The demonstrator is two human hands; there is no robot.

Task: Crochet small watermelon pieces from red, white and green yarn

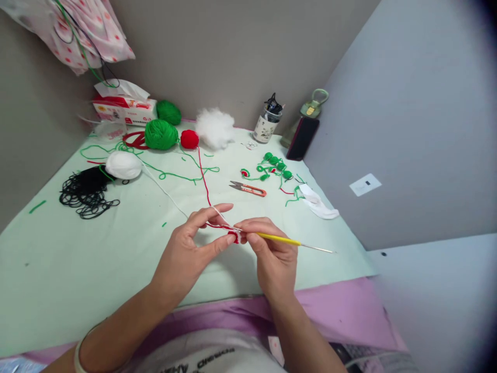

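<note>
Between thumb and fingers, my left hand point(186, 254) pinches a small red and white crochet piece point(233, 237), with red and white yarn running over its raised forefinger. My right hand point(272, 254) is closed on a crochet hook point(283, 239) with a yellow handle, its tip at the piece. The red strand leads back to a red yarn ball point(189, 139). A white strand runs left to a white yarn ball point(123, 165). Orange-handled snips point(248, 188) lie beyond my hands.
Black yarn point(87, 191) lies at the left. Green yarn balls point(161, 134), a tissue pack point(125, 110) and white stuffing point(215, 128) stand at the back. Small green crochet pieces point(280, 166), a phone point(303, 138), a pen jar point(267, 124) and a bottle point(311, 106) are at the right.
</note>
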